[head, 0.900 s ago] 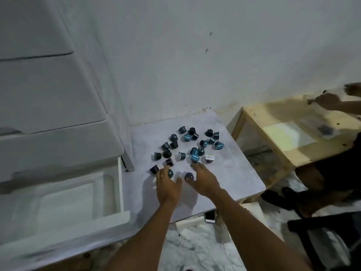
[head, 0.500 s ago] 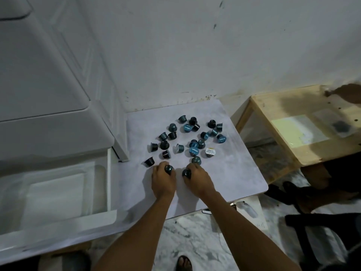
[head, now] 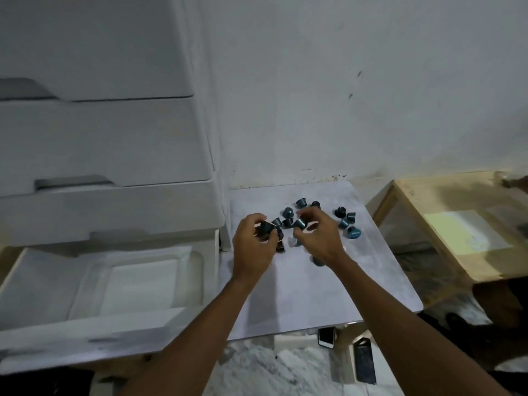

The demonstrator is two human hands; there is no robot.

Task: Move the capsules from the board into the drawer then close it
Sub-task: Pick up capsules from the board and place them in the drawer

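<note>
Both hands are raised above the board (head: 314, 298), each with fingers curled on a pick. The left hand (head: 253, 247) pinches a dark capsule (head: 266, 227) at the fingertips; can't tell if more are tucked in the palm. The right hand (head: 321, 238) pinches a teal capsule (head: 300, 223) the same way. The grip makes sense: these are small and tapered and roll easily, so thumb and finger beat a scoop.

The other capsules (head: 347, 221) lie loose on the far half of the board, some upright, some tipped, several hidden under the hands.

The drawer (head: 114, 324) is pulled open at near left, just beside the board's left edge. Its tray looks bare, so I judge the task is at an early stage. This layout gives a short carry left and a drop, and the left hand is nearer. Two hands in parallel halve the trips.

Risk: a capsule rolls off the near edge to the floor, where a phone (head: 326, 337) lies. The drawer closes last.
</note>
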